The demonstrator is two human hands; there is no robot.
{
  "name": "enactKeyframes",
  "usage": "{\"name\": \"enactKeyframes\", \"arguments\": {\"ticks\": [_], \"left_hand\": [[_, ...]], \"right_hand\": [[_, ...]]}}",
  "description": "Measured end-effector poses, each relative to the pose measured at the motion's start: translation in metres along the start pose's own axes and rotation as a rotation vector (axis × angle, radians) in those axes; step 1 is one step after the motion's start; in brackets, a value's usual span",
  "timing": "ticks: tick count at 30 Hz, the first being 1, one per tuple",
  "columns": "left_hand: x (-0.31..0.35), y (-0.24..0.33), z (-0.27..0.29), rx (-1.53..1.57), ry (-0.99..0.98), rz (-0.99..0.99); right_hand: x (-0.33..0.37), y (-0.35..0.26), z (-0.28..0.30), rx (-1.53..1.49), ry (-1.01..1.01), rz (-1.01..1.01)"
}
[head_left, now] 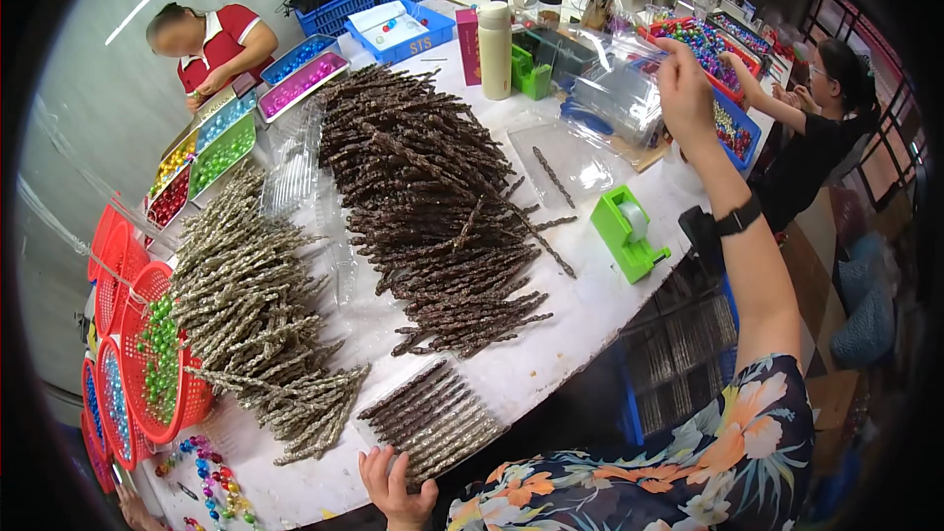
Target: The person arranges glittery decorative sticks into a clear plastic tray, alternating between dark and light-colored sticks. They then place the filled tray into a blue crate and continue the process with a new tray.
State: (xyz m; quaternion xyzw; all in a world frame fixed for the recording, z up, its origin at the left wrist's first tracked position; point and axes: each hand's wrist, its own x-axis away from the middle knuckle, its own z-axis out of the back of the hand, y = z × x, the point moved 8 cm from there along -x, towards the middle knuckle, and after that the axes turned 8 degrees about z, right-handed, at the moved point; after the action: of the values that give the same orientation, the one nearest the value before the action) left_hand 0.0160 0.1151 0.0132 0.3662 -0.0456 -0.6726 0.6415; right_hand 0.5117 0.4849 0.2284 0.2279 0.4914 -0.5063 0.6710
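My left hand point(398, 492) is at the table's front edge, fingers apart and holding nothing. Just beyond its fingertips lies a clear tray point(433, 413) filled with a row of dark brown and pale gold twisted, glittery sticks. My right hand point(683, 88) is raised at the far right, fingers closed on the edge of a clear plastic tray point(619, 88) among other clear plastic pieces. A big heap of dark brown twisted sticks point(423, 206) fills the middle of the table, with a pale gold heap point(246, 305) to its left.
A green tape dispenser point(629, 233) stands near the right edge, by a clear tray point(565, 162) with one dark stick. A cream bottle point(496, 49) stands behind. Red baskets point(162, 354) and bead trays point(221, 157) line the left. Two people point(221, 49) work across the table and at right.
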Motion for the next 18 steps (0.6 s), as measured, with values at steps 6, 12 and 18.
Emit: {"name": "enactKeyframes", "arguments": {"ticks": [6,12,18], "left_hand": [[0.003,-0.008,-0.003,0.031,-0.022,0.014],[-0.010,0.016,0.031,-0.042,0.106,0.016],[-0.078,0.114,0.036,0.492,-0.148,-0.249]], "right_hand": [[0.023,-0.045,0.060,-0.496,-0.033,-0.234],[0.068,-0.144,0.067,-0.863,-0.140,-0.287],[0.123,-0.316,0.097,-0.766,-0.119,0.524]]}}
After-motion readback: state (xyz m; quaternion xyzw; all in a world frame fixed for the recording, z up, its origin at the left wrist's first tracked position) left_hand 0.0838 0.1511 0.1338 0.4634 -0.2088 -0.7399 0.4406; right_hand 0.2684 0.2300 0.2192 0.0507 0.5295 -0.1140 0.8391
